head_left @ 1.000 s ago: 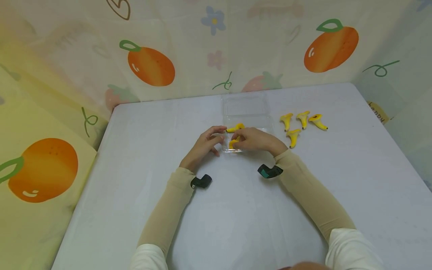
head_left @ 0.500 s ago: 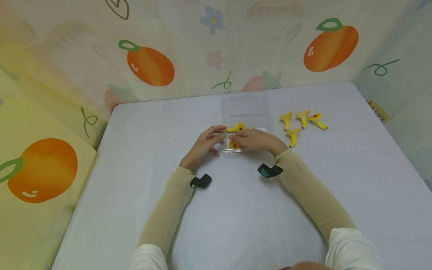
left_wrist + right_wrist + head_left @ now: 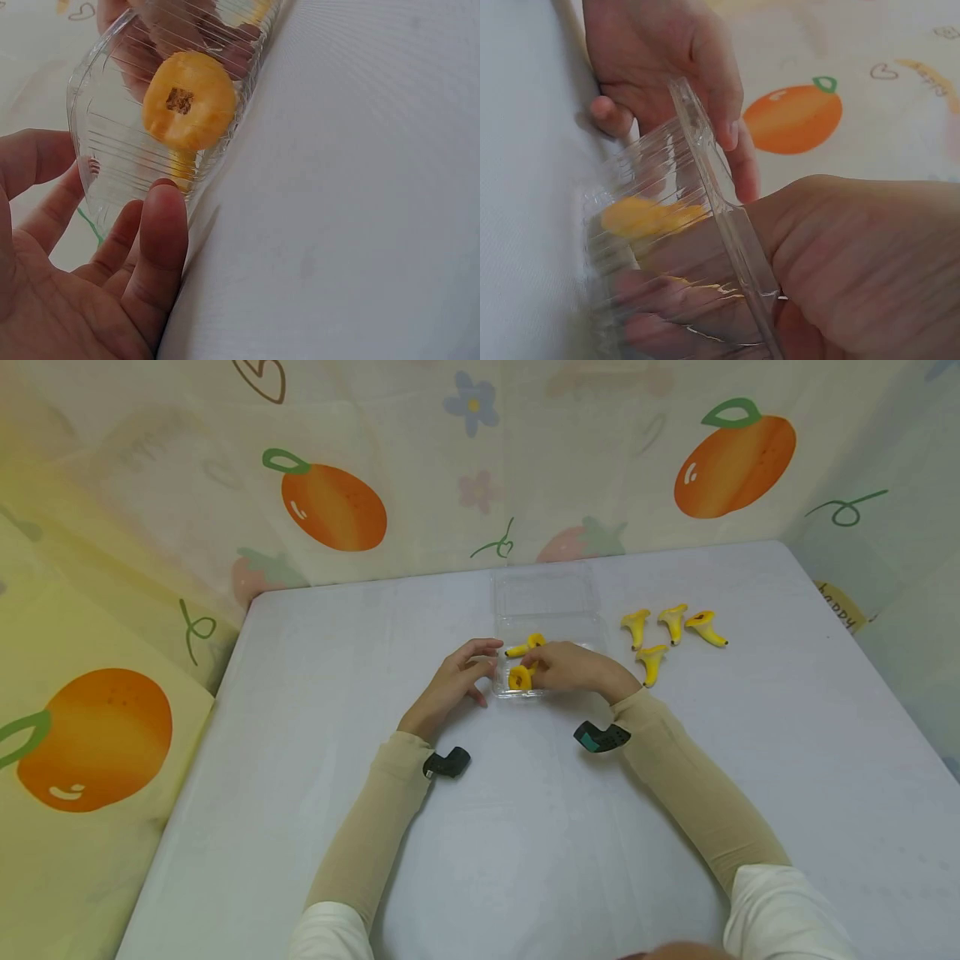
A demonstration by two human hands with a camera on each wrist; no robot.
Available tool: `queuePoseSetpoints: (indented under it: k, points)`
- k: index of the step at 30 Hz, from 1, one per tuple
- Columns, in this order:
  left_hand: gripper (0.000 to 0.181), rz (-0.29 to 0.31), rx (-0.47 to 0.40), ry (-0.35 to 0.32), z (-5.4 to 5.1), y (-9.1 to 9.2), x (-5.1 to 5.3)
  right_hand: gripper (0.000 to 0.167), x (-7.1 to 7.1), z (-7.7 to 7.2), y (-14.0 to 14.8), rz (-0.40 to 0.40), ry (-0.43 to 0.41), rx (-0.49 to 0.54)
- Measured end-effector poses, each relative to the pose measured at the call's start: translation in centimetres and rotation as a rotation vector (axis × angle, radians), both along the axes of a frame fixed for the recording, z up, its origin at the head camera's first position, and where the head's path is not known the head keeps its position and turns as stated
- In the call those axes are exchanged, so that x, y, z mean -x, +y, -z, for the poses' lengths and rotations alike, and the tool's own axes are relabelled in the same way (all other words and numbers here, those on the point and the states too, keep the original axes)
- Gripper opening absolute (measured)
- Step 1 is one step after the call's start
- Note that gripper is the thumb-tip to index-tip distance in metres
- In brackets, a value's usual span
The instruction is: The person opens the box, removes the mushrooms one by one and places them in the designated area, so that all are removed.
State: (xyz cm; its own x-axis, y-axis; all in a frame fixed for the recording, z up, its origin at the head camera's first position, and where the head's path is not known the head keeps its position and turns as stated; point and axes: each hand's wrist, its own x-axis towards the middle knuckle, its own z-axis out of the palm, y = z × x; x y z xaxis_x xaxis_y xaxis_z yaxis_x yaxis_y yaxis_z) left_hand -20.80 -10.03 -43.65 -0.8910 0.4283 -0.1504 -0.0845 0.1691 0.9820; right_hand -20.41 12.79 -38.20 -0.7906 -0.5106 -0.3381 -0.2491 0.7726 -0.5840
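Observation:
A clear plastic clamshell box [image 3: 504, 693] stands on the table with its lid [image 3: 543, 593] laid back. In it, one yellow trumpet-shaped mushroom [image 3: 517, 651] lies at the back left, partly behind my fingers. A second yellow mushroom [image 3: 519, 678] sits at the front left, its round cap with a dark centre [image 3: 180, 100] turned toward the left wall. My right hand [image 3: 573, 668] reaches inside and pinches this one by the stem side, seen blurred through the wall [image 3: 682, 262]. My left hand [image 3: 450, 681] rests against the box's left side, fingers loosely bent.
Several more yellow mushrooms [image 3: 652, 664] lie on the table to the right of the box. The white tabletop [image 3: 510, 827] extends in front, and a patterned cloth [image 3: 420, 460] hangs behind the table's back edge.
My right hand has shifted slightly, and the front mushroom's cap has turned into plainer sight. The back mushroom has shifted a little. My left hand stays at the box's side.

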Motion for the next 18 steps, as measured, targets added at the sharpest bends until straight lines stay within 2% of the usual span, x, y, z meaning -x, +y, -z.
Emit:
queuePoseSetpoints:
  k: [5,13,18]
  points:
    - [0.042,-0.002,-0.007,0.008,0.06,0.0,-0.04,0.037,0.07,-0.04,0.08,-0.004,0.031,-0.01]
    - [0.041,-0.012,-0.007,0.005,0.19,0.08,0.07,0.029,0.01,-0.19,0.28,0.004,0.127,0.011]
    - [0.04,-0.014,-0.021,0.005,0.31,0.04,0.1,0.03,0.01,-0.29,0.28,0.036,0.089,0.041]
